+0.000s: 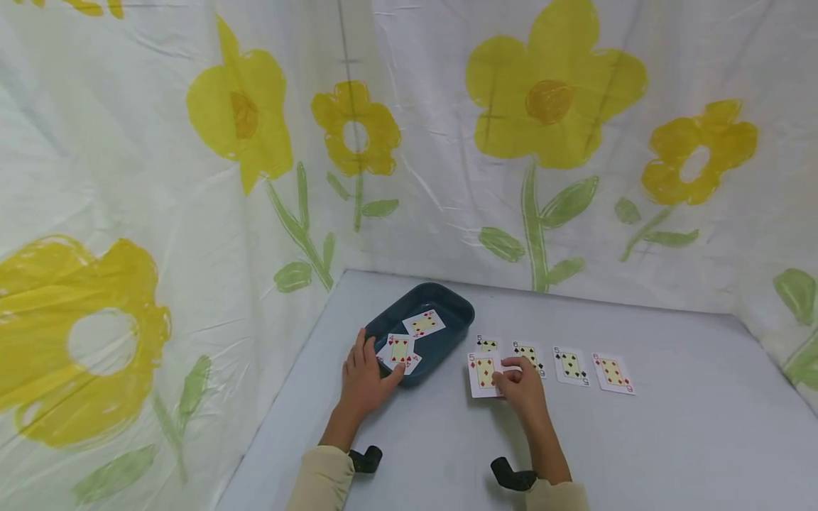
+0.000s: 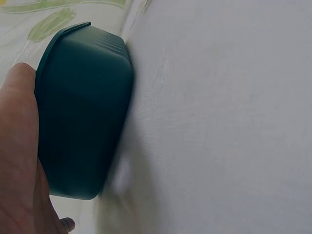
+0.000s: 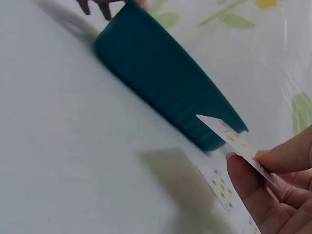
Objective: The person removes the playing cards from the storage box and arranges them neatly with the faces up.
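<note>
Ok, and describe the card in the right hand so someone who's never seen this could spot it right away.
On the pale grey table, find the dark teal, round-cornered tray; right of it is the person's right hand. It pinches a white rectangular playing card marked 5, with red diamonds on yellow. Unlike the white cards lying in a row nearby, it is held up.

High, forward-down head view; low, close wrist views, tray (image 2: 85, 112) in both.
</note>
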`<move>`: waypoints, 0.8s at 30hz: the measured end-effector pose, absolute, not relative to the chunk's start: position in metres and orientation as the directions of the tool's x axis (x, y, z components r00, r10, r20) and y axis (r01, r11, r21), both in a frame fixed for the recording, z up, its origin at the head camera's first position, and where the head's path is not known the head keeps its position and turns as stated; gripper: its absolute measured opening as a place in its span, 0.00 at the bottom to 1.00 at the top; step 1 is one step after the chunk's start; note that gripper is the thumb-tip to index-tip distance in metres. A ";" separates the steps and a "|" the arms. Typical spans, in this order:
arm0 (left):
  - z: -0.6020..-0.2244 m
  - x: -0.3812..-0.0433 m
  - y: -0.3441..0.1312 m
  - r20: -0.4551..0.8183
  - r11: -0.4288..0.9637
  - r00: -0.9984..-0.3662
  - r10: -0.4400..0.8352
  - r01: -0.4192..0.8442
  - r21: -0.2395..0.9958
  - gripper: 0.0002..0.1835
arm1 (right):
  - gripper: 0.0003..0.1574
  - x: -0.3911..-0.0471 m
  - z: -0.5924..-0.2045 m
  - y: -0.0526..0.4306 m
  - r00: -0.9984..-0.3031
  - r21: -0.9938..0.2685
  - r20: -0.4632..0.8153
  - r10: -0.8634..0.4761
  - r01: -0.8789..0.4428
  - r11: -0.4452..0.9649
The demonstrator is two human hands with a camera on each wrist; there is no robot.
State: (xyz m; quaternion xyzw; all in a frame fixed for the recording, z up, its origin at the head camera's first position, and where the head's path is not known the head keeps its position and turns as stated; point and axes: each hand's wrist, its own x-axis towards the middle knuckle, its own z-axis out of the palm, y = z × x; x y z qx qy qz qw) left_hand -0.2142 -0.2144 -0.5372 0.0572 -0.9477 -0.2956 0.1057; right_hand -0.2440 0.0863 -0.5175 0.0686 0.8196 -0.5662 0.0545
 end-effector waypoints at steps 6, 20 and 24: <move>-0.537 -0.213 -0.215 0.164 0.817 -0.973 -0.163 -0.041 0.575 0.49 | 0.14 -0.232 -0.523 0.090 -0.990 -0.893 -0.130 0.053 0.140 0.427; -0.536 -0.214 -0.214 0.188 0.826 -0.969 -0.162 -0.029 0.564 0.49 | 0.13 -0.222 -0.542 0.097 -0.995 -0.797 -0.096 0.001 0.078 0.598; -0.534 -0.214 -0.215 0.181 0.824 -0.970 -0.164 -0.034 0.566 0.49 | 0.13 -0.222 -0.541 0.093 -0.997 -0.779 -0.077 -0.006 0.056 0.624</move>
